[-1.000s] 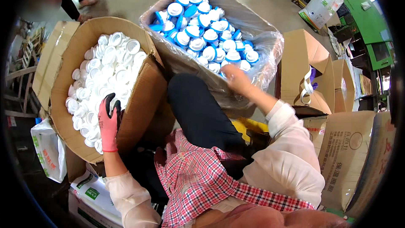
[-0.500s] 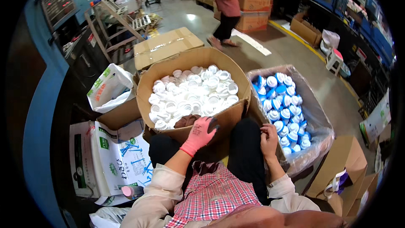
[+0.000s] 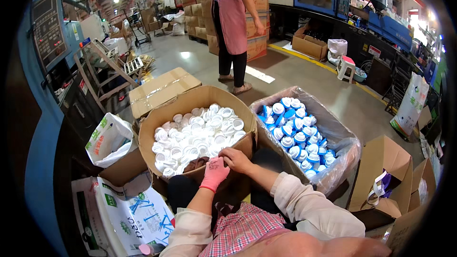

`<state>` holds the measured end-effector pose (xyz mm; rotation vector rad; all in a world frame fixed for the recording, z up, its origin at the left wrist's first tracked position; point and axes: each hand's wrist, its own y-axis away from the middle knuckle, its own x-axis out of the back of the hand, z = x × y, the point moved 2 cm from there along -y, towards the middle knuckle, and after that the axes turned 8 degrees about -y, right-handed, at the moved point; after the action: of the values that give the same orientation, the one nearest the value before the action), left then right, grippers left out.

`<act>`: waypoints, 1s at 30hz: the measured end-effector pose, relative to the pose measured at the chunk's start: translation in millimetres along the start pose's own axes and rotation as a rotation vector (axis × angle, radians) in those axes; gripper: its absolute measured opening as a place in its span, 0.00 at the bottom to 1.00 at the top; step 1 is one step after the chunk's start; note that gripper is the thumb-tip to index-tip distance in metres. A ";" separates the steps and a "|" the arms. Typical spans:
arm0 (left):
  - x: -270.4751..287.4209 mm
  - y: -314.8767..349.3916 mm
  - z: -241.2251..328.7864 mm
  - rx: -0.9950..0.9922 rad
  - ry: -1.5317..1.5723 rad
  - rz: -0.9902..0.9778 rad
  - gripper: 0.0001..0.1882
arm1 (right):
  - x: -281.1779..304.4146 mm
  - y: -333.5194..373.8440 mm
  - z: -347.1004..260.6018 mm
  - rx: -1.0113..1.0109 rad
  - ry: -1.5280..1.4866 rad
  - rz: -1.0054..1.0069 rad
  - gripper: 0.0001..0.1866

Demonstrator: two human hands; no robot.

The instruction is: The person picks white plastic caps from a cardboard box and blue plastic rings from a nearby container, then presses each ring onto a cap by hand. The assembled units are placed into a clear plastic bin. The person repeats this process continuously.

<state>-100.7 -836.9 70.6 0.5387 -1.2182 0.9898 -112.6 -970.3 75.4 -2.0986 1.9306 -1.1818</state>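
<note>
A grey floor (image 3: 304, 74) spreads beyond the cartons, and on it a person (image 3: 233, 24) in a pink apron (image 3: 234, 33) stands past their far edges. The left carton (image 3: 200, 96) is open, its rim bowed almost round; the right carton (image 3: 345, 162), lined with clear plastic, is just beside it, its long axis slanting from far left to near right. A side carton (image 3: 395, 162) gapes farther right. A white bag (image 3: 107, 143) stands near the left carton's left edge, and a stool (image 3: 347, 65) well beyond the right carton's far edge. Both hands meet at the left carton's near edge: the left hand (image 3: 214, 171), in a pink glove (image 3: 212, 177), points away from the body and slightly right; the right hand (image 3: 238, 160), bare, comes across from the right, fingers curled against the glove's fingertips. Their overlap hides whether either grips anything, so that cannot be told. Together they block part of that rim. Something brown (image 3: 196, 164) lies at the same edge, just left of the glove, its kind unclear. White caps (image 3: 209, 131) fill the left carton, tumbled, their axes every way, many hollow sides up. Blue-and-white caps (image 3: 300, 131) heap in the right carton, their stepped white ends turned up or sideways.
</note>
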 end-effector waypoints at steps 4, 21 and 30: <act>-21.4 -11.4 -6.8 -0.001 0.112 0.046 0.12 | -13.7 2.1 17.8 -0.238 -0.010 0.130 0.12; -41.8 -22.3 -30.1 -0.018 0.378 0.172 0.13 | -30.5 -7.0 25.7 -0.407 0.043 0.236 0.11; -31.6 -19.1 -34.2 -0.025 0.434 0.155 0.09 | -38.5 -6.0 9.7 -0.285 0.131 0.179 0.09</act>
<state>-67.4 -829.6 33.5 0.1946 -0.8896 1.1502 -99.4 -939.8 52.9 -1.9552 2.4163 -1.0887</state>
